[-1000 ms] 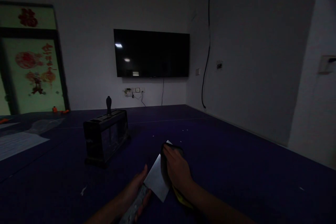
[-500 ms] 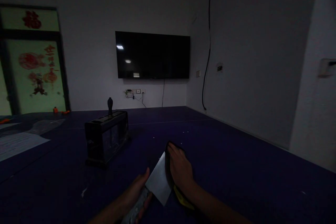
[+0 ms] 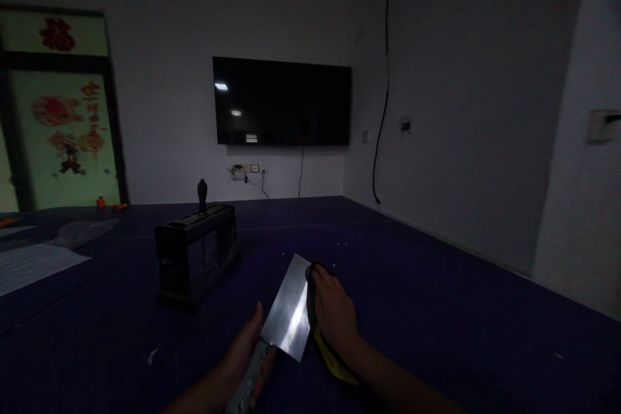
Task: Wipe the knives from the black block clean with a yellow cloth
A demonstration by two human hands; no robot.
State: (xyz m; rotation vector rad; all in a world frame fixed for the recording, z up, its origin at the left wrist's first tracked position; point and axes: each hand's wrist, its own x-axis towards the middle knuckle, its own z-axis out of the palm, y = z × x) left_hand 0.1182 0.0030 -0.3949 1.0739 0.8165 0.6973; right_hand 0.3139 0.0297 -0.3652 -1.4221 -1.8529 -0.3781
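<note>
- Knife (image 3: 286,314): it is occupying the near middle of the scene, above the purple surface (image 3: 446,330), to the near right of the black case (image 3: 173,265). Whether the blade is touching the surface, one cannot tell.
- Direction: the long axis is running obliquely from near left to far right; the handle is pointing toward the person, the squared blade end away. The broad face is turning upward and carrying a bright streak of light.
- Left hand (image 3: 245,349): the fingers are closing around the handle, leaving no visible gap, while the thumb is extending away from the person, beside the blade's left edge.
- Right hand (image 3: 336,304): the fingers are lying together over a black-and-yellow item (image 3: 334,365) and holding it along the blade's right side. The thumb is staying hidden, so the tightness of this grip cannot be told.
- Compared with half a second earlier: the blade is showing more of its far end and is shining where it was dull; the left hand and handle are sitting slightly farther left, while the right hand is keeping nearly the same place.
</note>
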